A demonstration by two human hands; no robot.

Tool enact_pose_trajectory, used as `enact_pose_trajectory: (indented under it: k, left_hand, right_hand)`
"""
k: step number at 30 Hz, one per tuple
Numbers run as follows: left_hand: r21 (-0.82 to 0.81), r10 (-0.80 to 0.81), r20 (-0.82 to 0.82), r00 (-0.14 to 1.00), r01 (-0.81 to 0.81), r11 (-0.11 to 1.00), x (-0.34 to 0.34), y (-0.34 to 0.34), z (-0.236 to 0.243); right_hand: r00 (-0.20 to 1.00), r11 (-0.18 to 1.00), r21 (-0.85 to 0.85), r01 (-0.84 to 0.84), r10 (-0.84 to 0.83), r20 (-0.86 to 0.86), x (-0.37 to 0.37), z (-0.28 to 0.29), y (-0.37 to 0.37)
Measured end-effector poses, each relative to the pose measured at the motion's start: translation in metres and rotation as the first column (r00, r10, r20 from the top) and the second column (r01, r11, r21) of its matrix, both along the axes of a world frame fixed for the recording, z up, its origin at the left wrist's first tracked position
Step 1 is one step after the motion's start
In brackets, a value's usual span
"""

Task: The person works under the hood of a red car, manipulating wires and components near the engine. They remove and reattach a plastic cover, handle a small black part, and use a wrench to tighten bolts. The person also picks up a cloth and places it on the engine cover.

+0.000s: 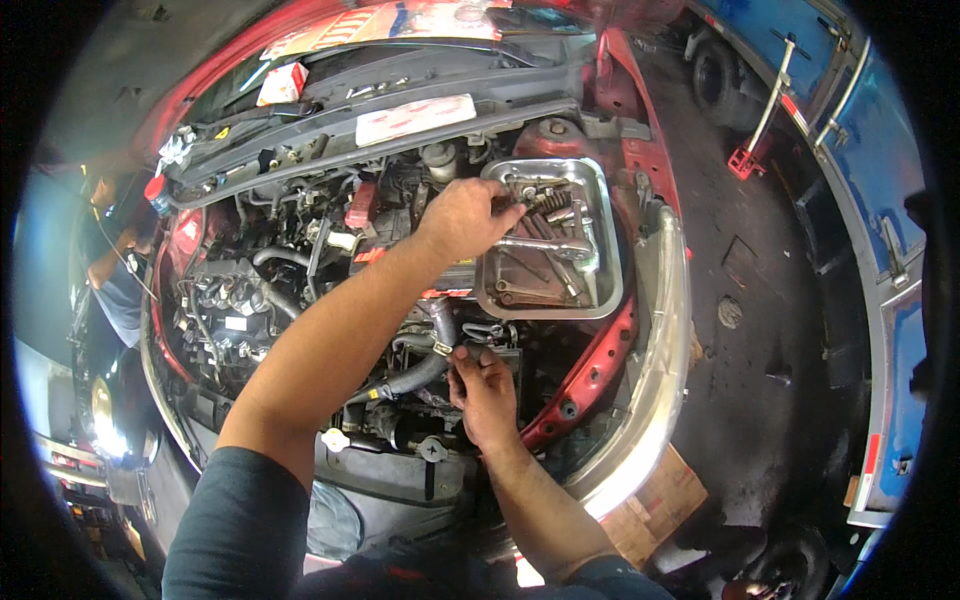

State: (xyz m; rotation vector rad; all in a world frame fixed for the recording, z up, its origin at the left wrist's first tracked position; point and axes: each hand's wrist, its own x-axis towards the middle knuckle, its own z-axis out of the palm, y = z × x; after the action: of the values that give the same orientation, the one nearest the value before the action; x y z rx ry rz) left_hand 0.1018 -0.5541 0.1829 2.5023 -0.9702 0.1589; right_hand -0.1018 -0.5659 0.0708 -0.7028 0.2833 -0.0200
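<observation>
My left hand (465, 215) reaches over the left rim of a metal tray (605, 215), its thumb and fingers bent together among the small parts. Whatever they pinch is too small to make out. Beneath lie a ratchet wrench (550, 245), a coil spring (552, 201), several sockets and several combination wrenches (530, 293). Lower down, my right hand (485, 392) has its fingers curled next to a hose clamp (442, 348) on a black radiator hose (415, 377). Anything inside those fingers is hidden.
The tray rests in the open engine bay of a red car, near the headlight (640, 400). A white-and-red box (283, 84) lies by the windshield. At left stands another person (118, 270). On the right are a red jack (745, 163) and a blue truck (890, 130).
</observation>
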Motion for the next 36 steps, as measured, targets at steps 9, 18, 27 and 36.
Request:
enact_pose_trajectory:
  k: [9,18,27,36]
  left_hand:
    - [0.231,-0.066,-0.057,0.996,0.077,0.970,0.035,-0.019,-0.007]
    - [-0.150,0.085,0.309,0.947,-0.040,0.988,0.098,0.002,0.022]
    - [0.183,0.377,0.264,0.888,-0.430,0.884,0.241,0.130,0.076]
    - [0.452,0.255,0.356,0.899,-0.404,0.795,0.268,0.118,0.087]
  right_hand:
    - [0.999,0.997,-0.066,-0.037,0.034,-0.042,0.004,-0.005,0.014]
    - [0.996,0.994,-0.067,-0.085,0.082,-0.047,0.003,-0.001,0.014]
    - [0.986,0.994,-0.024,-0.108,0.104,-0.131,0.001,-0.001,0.015]
    - [0.972,1.000,0.000,-0.023,0.023,-0.234,0.002,0.009,0.014]
